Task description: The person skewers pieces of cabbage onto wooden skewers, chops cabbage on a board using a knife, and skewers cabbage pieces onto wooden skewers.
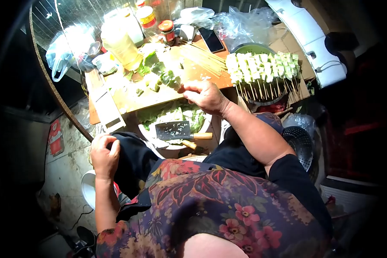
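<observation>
My right hand [206, 96] reaches over the near edge of the wooden board [159, 99], its thumb and fingers pinched together at the edge of a green leaf [171, 79]. Loose leaves and cut green pieces [152, 81] lie beside that leaf. My left hand [104, 155] rests on my left knee with nothing in it, thumb apart and fingers loosely bent. Below the board, a cleaver [173, 130] with bits stuck to its blade lies across a white basin [207, 125] of leafy greens. Thin bamboo skewers [204, 60] lie loose at the back of the board.
Skewered pale green pieces [262, 68] rest in rows over a green bowl [251, 48] at right. Behind stand a yellow-liquid bottle [124, 47], a red-lidded jar [166, 31] and a phone [211, 40]. Plastic bags [245, 26] lie at the back; a perforated strainer [297, 147] stands at right.
</observation>
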Available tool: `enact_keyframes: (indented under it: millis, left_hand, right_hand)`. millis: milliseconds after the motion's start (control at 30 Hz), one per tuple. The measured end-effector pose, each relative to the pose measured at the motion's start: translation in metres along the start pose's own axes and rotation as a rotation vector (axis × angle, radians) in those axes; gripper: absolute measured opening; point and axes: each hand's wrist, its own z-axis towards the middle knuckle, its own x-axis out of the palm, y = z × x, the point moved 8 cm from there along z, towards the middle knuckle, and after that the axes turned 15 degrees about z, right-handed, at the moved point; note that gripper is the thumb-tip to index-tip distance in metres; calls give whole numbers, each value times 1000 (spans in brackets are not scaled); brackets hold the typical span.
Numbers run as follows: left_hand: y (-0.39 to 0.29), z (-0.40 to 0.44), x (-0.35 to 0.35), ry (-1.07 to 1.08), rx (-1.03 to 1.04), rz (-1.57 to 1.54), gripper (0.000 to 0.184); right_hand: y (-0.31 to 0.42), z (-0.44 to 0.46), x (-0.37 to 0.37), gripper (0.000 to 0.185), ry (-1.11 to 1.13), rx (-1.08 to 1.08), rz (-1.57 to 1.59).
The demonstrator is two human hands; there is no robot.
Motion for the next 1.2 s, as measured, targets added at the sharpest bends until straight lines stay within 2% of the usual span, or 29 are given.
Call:
enact_keyframes:
  millis: [67, 100, 167, 267, 333, 400, 433, 467, 533, 600, 633, 733, 767, 800, 867, 933, 967, 1067, 1133, 1200]
  left_hand:
    - [1, 8, 9, 133, -56, 121, 24]
    - [3, 7, 11, 136, -57, 127, 24]
    - [3, 4, 9, 36, -21, 184, 31]
    - [7, 1, 9, 99, 5, 172, 35]
    - [2, 4, 3, 48, 50, 177, 29]
    - [0, 10, 3, 125, -49, 46, 21]
    - [-11, 14, -5, -17, 10, -48, 15]
    - [-23, 21, -8, -14, 9, -160, 18]
    - [-31, 33, 14, 114, -181, -632, 20]
    - [-42, 50, 36, 203, -215, -897, 24]
    - [-51, 56, 47, 275, -225, -954, 27]
    - [-88, 66, 72, 383, -102, -1064, 16]
    - [-97, 67, 80, 436, -131, -1099, 10]
    - [-99, 69, 90, 458, -163, -1162, 9]
    - [-94, 81, 109, 473, -155, -1009, 9]
    - [-94, 104, 118, 413, -149, -1079, 12]
    - [-92, 119, 120, 307, -140, -1028, 13]
    - [-95, 160, 129, 245, -124, -824, 14]
    - [-101, 188, 146, 274, -160, -687, 17]
    - [-115, 210, 163, 305, -157, -671, 24]
  right_hand:
    - [6, -1, 2, 20, 3, -137, -26]
    - [7, -2, 3, 19, 15, -79, -31]
    - [10, -3, 3, 19, 18, -94, -31]
    - [9, -1, 1, 20, 25, -115, -74]
    - [8, -1, 2, 20, 32, -97, -63]
    - [12, -2, 7, 20, 40, -79, -50]
    - [15, -3, 12, 20, 64, -80, -1]
    - [17, -4, 18, 19, 89, -82, 50]
    - [13, -3, 29, 18, 114, -60, 154]
    - [12, -3, 37, 19, 167, -80, 160]
    - [14, -4, 39, 19, 163, -86, 135]
    - [8, -6, 42, 18, 166, 58, 175]
    - [8, -5, 39, 18, 139, -33, 137]
    - [8, -4, 36, 18, 133, -29, 140]
    - [8, -1, 23, 18, 54, 44, 181]
    - [12, 2, 4, 18, -48, 44, 166]
    - [12, 4, -7, 19, -99, 60, 149]
    - [15, 5, -34, 18, -247, 75, 242]
    - [11, 9, -50, 18, -343, -54, 405]
    - [12, 5, -59, 19, -363, 23, 388]
